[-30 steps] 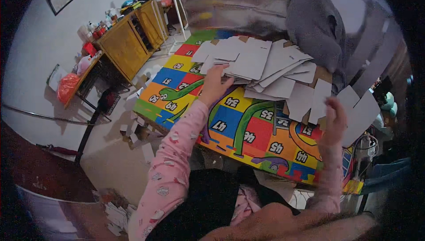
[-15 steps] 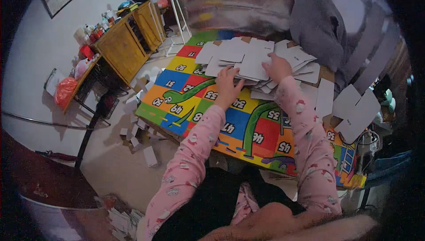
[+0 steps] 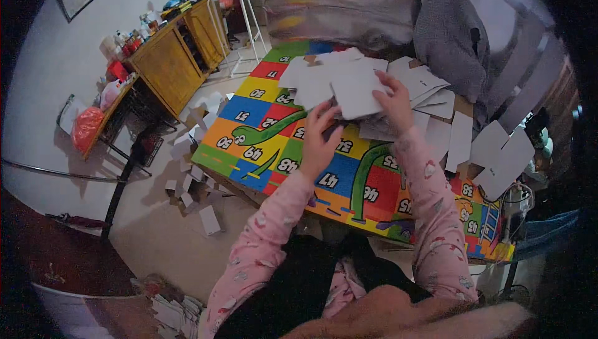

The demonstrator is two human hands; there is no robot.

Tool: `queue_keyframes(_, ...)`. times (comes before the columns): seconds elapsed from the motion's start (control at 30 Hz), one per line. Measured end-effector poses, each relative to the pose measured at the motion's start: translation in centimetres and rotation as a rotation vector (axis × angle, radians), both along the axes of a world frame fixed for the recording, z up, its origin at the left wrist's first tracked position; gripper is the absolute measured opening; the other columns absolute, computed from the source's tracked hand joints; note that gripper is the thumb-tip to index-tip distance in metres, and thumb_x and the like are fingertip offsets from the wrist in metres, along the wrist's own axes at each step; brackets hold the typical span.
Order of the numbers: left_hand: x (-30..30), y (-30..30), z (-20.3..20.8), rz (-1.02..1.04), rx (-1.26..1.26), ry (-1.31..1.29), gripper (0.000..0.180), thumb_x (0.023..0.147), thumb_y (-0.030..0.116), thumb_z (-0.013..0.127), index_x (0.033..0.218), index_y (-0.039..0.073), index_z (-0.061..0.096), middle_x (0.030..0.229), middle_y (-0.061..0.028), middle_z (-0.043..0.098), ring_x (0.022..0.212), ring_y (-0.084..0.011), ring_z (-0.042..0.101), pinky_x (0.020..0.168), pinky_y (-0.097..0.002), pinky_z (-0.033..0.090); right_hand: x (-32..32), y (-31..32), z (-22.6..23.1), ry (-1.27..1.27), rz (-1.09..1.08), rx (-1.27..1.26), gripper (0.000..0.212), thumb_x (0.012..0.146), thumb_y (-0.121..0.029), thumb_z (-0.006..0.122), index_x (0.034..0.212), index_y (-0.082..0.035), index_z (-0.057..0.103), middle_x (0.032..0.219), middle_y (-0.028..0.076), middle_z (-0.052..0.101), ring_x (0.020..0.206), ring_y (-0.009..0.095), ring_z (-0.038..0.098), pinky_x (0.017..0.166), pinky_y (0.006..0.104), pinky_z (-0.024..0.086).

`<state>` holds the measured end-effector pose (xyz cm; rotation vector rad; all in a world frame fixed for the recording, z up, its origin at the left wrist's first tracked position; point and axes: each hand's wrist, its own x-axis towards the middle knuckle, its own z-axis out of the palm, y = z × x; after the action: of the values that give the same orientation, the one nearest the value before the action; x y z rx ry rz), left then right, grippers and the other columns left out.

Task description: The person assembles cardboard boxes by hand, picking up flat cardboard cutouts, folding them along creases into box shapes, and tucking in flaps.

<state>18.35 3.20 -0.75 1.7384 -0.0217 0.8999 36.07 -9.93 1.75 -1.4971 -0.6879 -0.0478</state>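
A flat white cardboard box blank (image 3: 357, 93) is lifted a little off a loose heap of similar white blanks (image 3: 421, 81). At its right edge my right hand (image 3: 396, 103) grips it, thumb over the face. My left hand (image 3: 320, 143) is beside the blank's lower left corner with its fingers apart and slightly bent; whether a fingertip touches the edge is hard to tell. The heap lies on a colourful numbered board-game mat (image 3: 330, 177) that covers the table.
Small folded white boxes (image 3: 210, 219) lie scattered on the floor at the left. A grey cushion-like thing (image 3: 450, 33) stands behind the heap. More flat blanks (image 3: 503, 162) overlap at the table's right. A wooden cabinet (image 3: 167, 62) stands along the left wall.
The top blank has come up off the heap and tilted toward me in my right hand. My left hand has drawn slightly nearer to me.
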Motion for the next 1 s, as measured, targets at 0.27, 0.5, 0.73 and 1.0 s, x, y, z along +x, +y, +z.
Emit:
queue_keyframes(0.27,-16.6,0.3,-2.1,0.043,0.182,0.155,0.030,0.081,-0.004,0.059,0.111,-0.001,0.064,0.095,-0.0098,0.067,0.073,-0.0171,0.063,0.067,-0.0250,0.050,-8.7,-1.5,-2.8,0.288,0.474,-0.206,0.047,0.075,0.001,0.055,0.122,0.000,0.062,0.106,0.012,0.066,0.085,0.017,0.058,0.073,0.0257,0.049)
queue_keyframes(0.5,-21.2,0.1,-2.6,-0.054,0.194,0.321,0.036,0.079,0.001,0.064,0.115,0.003,0.063,0.108,-0.0103,0.066,0.091,-0.0216,0.063,0.082,-0.0315,0.049,-7.7,-2.9,-7.0,0.206,0.538,-0.359,0.041,0.075,0.004,0.054,0.113,-0.002,0.067,0.104,0.009,0.067,0.082,0.014,0.057,0.071,0.0229,0.049)
queue_keyframes(0.73,-17.2,-0.4,-5.0,0.045,0.875,0.474,0.064,0.082,0.028,0.066,0.139,0.010,0.045,0.147,-0.0119,0.040,0.137,-0.0311,0.035,0.114,-0.0478,0.023,-6.7,-4.0,-7.0,-0.203,0.472,-0.590,0.034,0.074,0.000,0.054,0.106,-0.003,0.067,0.105,0.012,0.067,0.083,0.024,0.060,0.073,0.0320,0.050)
queue_keyframes(1.0,-15.1,-2.7,-4.6,-0.110,0.932,0.556,0.076,0.085,0.041,0.062,0.145,0.004,0.035,0.153,-0.0175,0.029,0.142,-0.0356,0.026,0.115,-0.0491,0.020,-10.9,-4.8,-7.2,-0.791,0.239,-0.628,0.028,0.076,-0.006,0.058,0.104,-0.003,0.062,0.109,0.014,0.064,0.091,0.034,0.059,0.080,0.0397,0.049)
